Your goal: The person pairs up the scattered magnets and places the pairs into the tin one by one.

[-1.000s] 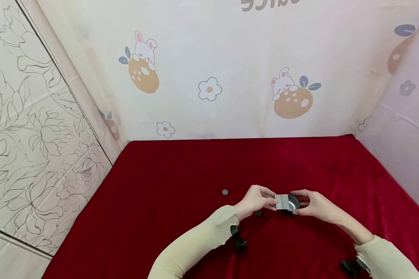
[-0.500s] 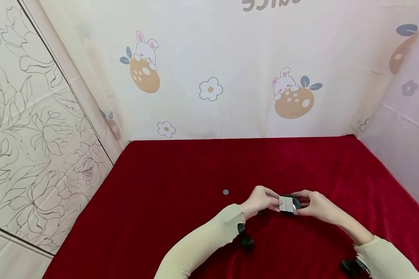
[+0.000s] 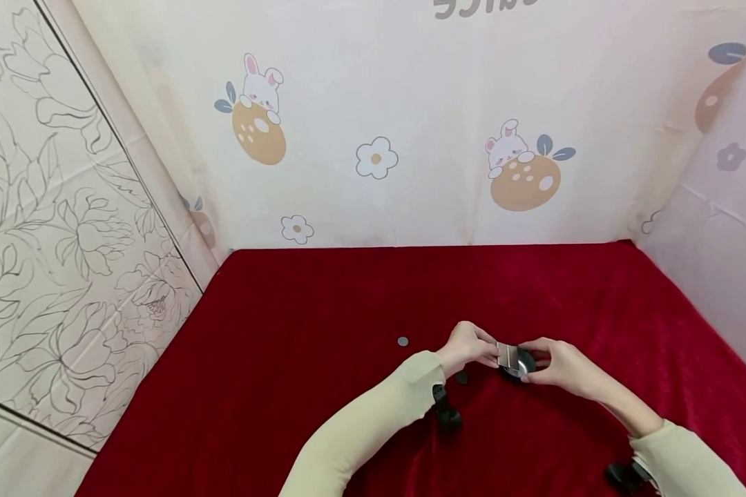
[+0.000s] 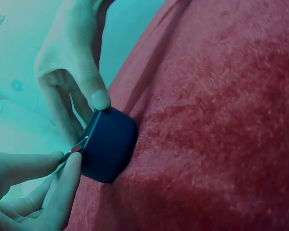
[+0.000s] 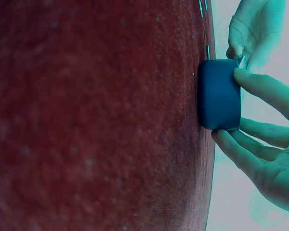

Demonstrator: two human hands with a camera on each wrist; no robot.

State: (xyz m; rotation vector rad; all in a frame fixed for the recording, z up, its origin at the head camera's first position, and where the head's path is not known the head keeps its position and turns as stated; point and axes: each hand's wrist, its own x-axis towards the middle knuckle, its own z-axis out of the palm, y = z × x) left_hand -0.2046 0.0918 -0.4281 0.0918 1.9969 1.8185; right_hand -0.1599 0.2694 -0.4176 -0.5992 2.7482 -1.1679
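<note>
My left hand (image 3: 465, 345) pinches a thin, square, silvery metal plate (image 3: 508, 355) with a seam across its middle. The plate is tilted and overlaps the left part of a small round dark dish (image 3: 525, 362) with a shiny metal inside. Around the dish's right side my right hand (image 3: 561, 366) keeps hold, thumb and fingers on opposite sides of the wall. In the left wrist view the dark dish (image 4: 111, 144) stands on the cloth, the plate's edge (image 4: 76, 148) between thumb and finger right at its rim. The right wrist view shows the dish's smooth outer wall (image 5: 220, 94).
Red velvet cloth (image 3: 323, 304) covers the table. One small grey disc (image 3: 403, 341) lies left of the hands, and a darker disc (image 3: 462, 377) lies just below the left hand. A patterned curtain (image 3: 423, 207) hangs behind the table's back edge.
My left hand has moved right with the metal plate, bringing it farther over the dish, and the plate's tilt has changed. The right hand and the dish have stayed in place.
</note>
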